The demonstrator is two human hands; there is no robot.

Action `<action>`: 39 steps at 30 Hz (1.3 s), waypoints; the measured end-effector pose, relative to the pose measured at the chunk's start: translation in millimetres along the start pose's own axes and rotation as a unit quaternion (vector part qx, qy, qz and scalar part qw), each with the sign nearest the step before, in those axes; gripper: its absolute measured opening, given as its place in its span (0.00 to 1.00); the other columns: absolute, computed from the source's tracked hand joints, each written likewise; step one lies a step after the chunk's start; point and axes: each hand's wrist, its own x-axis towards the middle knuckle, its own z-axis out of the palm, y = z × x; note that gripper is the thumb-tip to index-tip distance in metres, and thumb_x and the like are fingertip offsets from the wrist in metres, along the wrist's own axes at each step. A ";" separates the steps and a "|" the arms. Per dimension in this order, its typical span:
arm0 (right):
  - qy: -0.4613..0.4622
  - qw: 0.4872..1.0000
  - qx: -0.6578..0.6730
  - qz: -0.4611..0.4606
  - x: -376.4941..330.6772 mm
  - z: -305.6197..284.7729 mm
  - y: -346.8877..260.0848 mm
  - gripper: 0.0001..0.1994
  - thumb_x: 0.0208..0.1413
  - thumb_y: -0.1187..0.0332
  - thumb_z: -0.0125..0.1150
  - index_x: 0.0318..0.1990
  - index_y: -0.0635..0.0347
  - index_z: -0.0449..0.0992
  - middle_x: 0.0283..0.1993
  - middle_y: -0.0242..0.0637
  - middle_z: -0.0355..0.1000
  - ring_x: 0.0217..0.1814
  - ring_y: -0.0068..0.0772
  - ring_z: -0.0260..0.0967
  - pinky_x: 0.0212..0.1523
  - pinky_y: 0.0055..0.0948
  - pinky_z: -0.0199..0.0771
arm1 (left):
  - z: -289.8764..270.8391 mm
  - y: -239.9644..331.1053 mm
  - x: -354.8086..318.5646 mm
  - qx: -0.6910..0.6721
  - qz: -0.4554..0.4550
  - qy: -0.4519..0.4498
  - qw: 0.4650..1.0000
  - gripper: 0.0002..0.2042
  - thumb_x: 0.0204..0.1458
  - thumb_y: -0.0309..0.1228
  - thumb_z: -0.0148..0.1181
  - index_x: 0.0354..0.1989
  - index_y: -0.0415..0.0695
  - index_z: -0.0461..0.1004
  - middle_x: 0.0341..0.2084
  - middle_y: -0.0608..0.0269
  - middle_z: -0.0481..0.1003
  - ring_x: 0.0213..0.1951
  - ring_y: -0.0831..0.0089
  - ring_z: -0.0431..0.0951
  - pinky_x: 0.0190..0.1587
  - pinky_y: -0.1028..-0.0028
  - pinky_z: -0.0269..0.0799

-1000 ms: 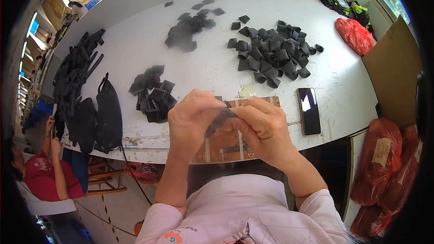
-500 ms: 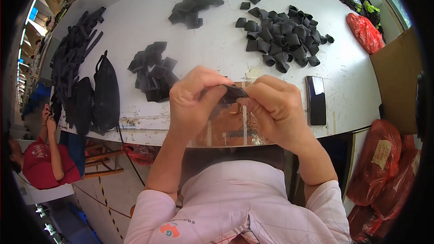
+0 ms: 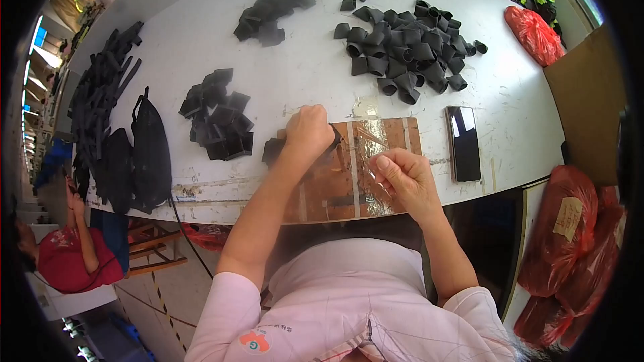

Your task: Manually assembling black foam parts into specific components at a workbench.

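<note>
My left hand [image 3: 310,131] is closed in a fist over the left part of a brown board [image 3: 329,184], knuckles up. A black fabric piece [image 3: 335,138] shows at its right edge, in its grip. Another dark piece [image 3: 272,151] lies just left of that hand. Above the board's right side, my right hand [image 3: 407,181] has its thumb and fingers pinched together. Whatever they may hold is too small or see-through to name. Shiny clear tape [image 3: 372,161] runs across the board beside these fingers.
Folded black loops [image 3: 409,50] are heaped at the far right. Flat black pieces form two piles [image 3: 218,117]. Black strips [image 3: 104,94] and a black pouch [image 3: 153,151] lie left. A phone [image 3: 464,144] lies right, near red bags [image 3: 560,234]. A person [image 3: 77,255] sits far left.
My hands have come apart. The left moved onto the board's left part with the black piece; the right drew back toward me, away from it. The view shifted slightly.
</note>
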 end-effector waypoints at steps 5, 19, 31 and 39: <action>-0.026 0.999 -0.040 -0.005 -11.8 12.2 0.0 0.13 0.54 0.64 0.51 0.31 0.69 0.73 0.18 0.33 0.66 0.22 0.17 0.62 0.23 0.20 0.63 | -21.9 -19.2 -20.9 -0.113 0.120 0.103 0.981 0.04 0.40 0.20 0.54 0.26 0.34 0.71 0.29 0.47 0.71 0.29 0.55 0.73 0.34 0.67 0.68; -0.135 0.872 0.447 0.146 -6.9 51.5 -3.3 0.05 0.54 0.68 0.53 0.34 0.59 0.71 0.28 0.30 0.68 0.25 0.18 0.61 0.23 0.17 0.61 | -45.4 11.4 -140.8 -0.479 0.102 0.250 0.835 0.09 0.45 0.25 0.56 0.36 0.37 0.69 0.32 0.57 0.71 0.31 0.71 0.72 0.33 0.77 0.67; -0.123 0.882 0.437 0.124 -13.3 49.5 3.2 0.06 0.54 0.68 0.53 0.34 0.61 0.71 0.28 0.31 0.69 0.27 0.18 0.63 0.25 0.17 0.62 | -34.0 20.8 -139.9 -0.751 -0.033 0.022 0.659 0.06 0.46 0.22 0.54 0.33 0.36 0.69 0.25 0.59 0.74 0.26 0.77 0.74 0.27 0.80 0.71; -0.117 0.877 0.447 0.131 -12.2 50.2 5.1 0.06 0.54 0.70 0.52 0.35 0.63 0.70 0.26 0.32 0.69 0.24 0.21 0.65 0.24 0.19 0.66 | -35.6 22.0 -141.0 -0.742 -0.033 0.045 0.668 0.05 0.46 0.21 0.54 0.32 0.36 0.70 0.24 0.60 0.74 0.24 0.77 0.74 0.26 0.81 0.69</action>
